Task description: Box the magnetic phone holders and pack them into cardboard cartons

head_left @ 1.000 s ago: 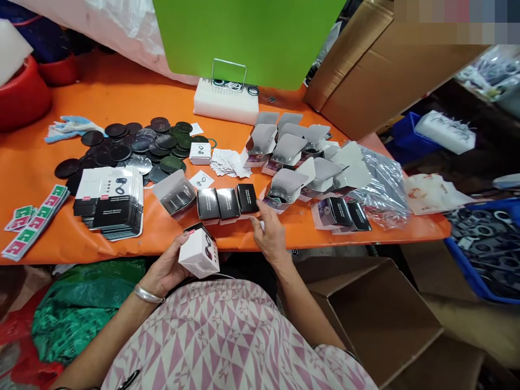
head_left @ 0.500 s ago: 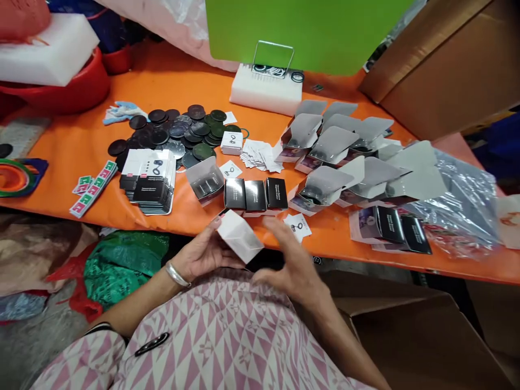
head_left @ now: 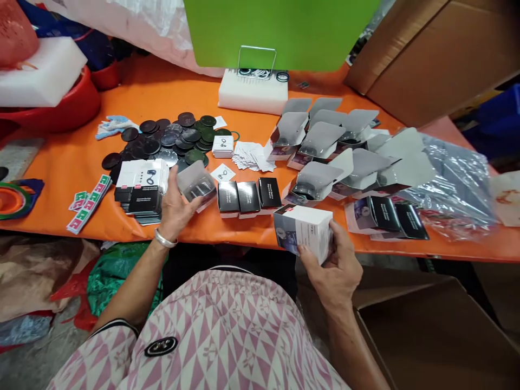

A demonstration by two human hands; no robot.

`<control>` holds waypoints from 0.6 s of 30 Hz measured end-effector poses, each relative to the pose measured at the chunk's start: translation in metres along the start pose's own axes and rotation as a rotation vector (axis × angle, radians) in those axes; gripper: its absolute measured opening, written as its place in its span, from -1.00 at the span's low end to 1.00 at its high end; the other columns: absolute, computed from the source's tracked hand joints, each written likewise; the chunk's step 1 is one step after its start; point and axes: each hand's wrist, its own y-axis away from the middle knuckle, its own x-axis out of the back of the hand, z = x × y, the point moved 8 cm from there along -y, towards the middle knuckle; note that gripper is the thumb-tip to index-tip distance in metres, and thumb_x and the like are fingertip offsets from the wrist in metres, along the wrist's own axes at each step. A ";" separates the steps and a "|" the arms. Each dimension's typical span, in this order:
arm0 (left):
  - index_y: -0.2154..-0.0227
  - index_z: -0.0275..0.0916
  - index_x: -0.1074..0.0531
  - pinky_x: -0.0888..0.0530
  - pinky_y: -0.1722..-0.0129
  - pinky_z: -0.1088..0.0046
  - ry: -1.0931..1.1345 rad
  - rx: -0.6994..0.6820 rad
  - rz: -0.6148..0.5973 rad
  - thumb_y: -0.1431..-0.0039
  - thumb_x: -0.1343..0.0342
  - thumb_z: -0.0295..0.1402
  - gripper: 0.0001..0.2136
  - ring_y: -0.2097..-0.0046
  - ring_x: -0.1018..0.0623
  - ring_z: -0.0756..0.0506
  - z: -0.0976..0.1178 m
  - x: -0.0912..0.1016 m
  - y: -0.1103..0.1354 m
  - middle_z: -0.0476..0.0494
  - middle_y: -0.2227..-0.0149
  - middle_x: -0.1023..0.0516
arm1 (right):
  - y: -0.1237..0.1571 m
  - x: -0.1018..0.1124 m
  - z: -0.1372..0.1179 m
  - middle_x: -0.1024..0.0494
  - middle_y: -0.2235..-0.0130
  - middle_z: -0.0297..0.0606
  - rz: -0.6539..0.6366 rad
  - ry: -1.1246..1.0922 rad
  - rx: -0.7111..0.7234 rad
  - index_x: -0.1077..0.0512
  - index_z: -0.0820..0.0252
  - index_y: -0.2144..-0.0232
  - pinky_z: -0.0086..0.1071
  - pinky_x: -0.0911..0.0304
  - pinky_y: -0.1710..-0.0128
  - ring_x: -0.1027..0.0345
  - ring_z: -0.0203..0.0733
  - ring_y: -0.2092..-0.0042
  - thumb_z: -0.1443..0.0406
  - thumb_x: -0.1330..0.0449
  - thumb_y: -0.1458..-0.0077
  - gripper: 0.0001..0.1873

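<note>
My right hand (head_left: 335, 265) grips a small closed carton (head_left: 311, 230), white with a dark printed side, and holds it over the table's front edge. My left hand (head_left: 176, 211) reaches over the table with thumb and fingers apart, beside an open-flapped carton (head_left: 197, 187). Whether it touches that carton, I cannot tell. Left of this hand is a stack of printed black-and-white cards (head_left: 144, 192). Black-topped cartons (head_left: 248, 197) stand in a short row between my hands.
Several open cartons (head_left: 317, 141) stand at right, with black-lidded cartons (head_left: 385, 216) nearer the edge. Black discs (head_left: 170, 135) lie piled at left, near folded white papers (head_left: 252, 156). A white foam block (head_left: 252, 95) sits at the back. A big cardboard box (head_left: 434, 325) is below, right.
The white carton has passed from my left hand to my right, which has moved right with it. My left hand has moved left and forward to the open carton.
</note>
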 end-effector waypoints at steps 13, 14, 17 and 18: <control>-0.32 -0.25 -0.08 0.00 -0.28 -0.20 -0.221 -0.325 -0.071 0.03 -0.29 0.04 -0.08 -0.38 0.03 -0.53 0.068 -0.026 0.036 -0.48 -0.35 -0.05 | -0.029 -0.023 -0.005 -0.52 0.05 0.01 0.101 0.279 0.104 -0.31 0.21 -0.14 -0.12 -0.41 0.00 -0.46 0.01 0.02 0.13 -0.19 -0.15 -0.46; -0.32 -0.23 -0.09 0.01 -0.29 -0.16 -0.235 -0.424 -0.195 0.05 -0.30 0.05 -0.08 -0.37 -0.01 -0.51 0.089 -0.053 0.035 -0.45 -0.34 -0.09 | -0.030 -0.023 -0.006 -0.52 0.05 0.01 0.107 0.270 0.107 -0.30 0.21 -0.14 -0.11 -0.40 0.00 -0.46 0.01 0.02 0.14 -0.19 -0.16 -0.46; -0.34 -0.23 -0.06 0.01 -0.27 -0.14 -0.351 -0.669 -0.472 0.09 -0.33 -0.01 -0.04 -0.33 -0.09 -0.51 0.138 -0.126 0.028 -0.46 -0.33 -0.10 | -0.030 -0.021 -0.007 -0.52 0.03 0.05 0.105 0.249 0.091 -0.31 0.23 -0.15 -0.08 -0.38 -0.04 -0.45 0.03 0.00 0.14 -0.17 -0.17 -0.46; -0.34 -0.25 -0.07 -0.04 -0.24 -0.15 -0.396 -0.699 -0.544 0.08 -0.33 -0.05 -0.06 -0.30 -0.15 -0.51 0.144 -0.145 0.024 -0.49 -0.30 -0.14 | -0.030 -0.020 -0.006 -0.51 0.02 0.05 0.095 0.239 0.066 -0.31 0.23 -0.15 -0.06 -0.37 -0.05 -0.44 0.04 -0.01 0.13 -0.17 -0.17 -0.45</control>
